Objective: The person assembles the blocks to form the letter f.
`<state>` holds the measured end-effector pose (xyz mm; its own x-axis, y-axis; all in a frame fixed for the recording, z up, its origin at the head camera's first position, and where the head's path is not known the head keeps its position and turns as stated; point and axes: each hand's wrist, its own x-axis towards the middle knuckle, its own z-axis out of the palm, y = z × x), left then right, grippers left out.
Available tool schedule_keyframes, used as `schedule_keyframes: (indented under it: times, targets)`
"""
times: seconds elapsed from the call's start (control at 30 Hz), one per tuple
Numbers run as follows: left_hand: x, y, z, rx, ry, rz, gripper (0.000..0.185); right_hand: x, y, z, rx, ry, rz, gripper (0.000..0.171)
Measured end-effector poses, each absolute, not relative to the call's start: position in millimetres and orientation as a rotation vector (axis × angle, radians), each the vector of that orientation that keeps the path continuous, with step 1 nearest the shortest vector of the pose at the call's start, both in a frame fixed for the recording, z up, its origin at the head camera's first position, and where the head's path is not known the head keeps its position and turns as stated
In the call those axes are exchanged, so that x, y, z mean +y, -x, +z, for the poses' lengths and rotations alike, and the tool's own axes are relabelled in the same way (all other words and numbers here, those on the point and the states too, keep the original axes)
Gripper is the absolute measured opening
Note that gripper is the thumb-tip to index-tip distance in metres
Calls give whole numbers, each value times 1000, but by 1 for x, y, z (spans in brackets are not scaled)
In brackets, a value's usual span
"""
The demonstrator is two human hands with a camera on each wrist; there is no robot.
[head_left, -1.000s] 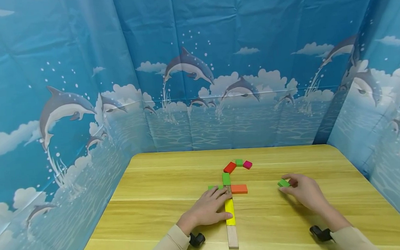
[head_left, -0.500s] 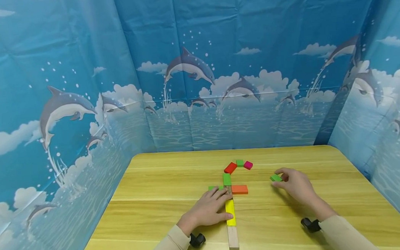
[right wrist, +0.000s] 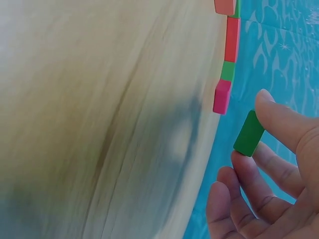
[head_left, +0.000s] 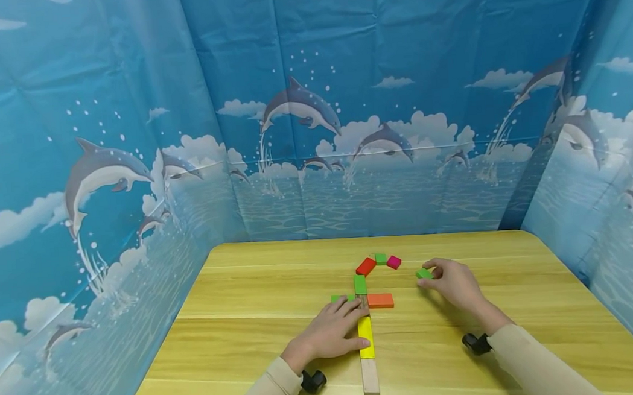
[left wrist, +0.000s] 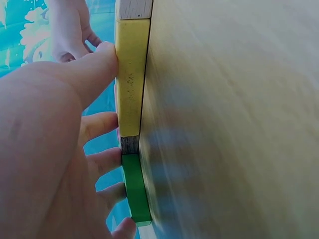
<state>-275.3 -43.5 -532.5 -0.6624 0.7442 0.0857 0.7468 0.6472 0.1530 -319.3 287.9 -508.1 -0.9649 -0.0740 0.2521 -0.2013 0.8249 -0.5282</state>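
Observation:
Between the thumb and fingers of my right hand [head_left: 453,284] a small green block [head_left: 424,273] is pinched above the table; the right wrist view shows this green block [right wrist: 249,134] held by its ends. My left hand [head_left: 330,329] rests with spread fingers on the row of blocks. Its thumb touches the yellow block [left wrist: 132,74], and its fingertips lie along the dark brown block [left wrist: 130,145] and a green block [left wrist: 135,189]. An orange block [head_left: 380,301] lies right of the row. Beyond it a green block [head_left: 360,284] continues the row upward.
At the far end a red block [head_left: 366,266], a green block [head_left: 381,259] and a magenta block [head_left: 393,262] curve to the right. A pale wooden block [head_left: 370,376] ends the row nearest me. A dolphin-print curtain [head_left: 317,203] stands behind the wooden table [head_left: 238,347].
My right hand has moved left and away from me with the green block, closer to the magenta block. The left hand stays in place on the row.

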Motion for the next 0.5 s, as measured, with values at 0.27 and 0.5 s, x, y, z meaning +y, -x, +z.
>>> schedule_keyframes:
  times: [0.27,0.5]
  targets:
    - [-44,277,-532,-2828,1302,-282,67,276,331,-508,-2798,-186,846,49]
    - [-46,279,-531,-2840,1296,-282,67,267,343,-513,-2818,-148,854,50]
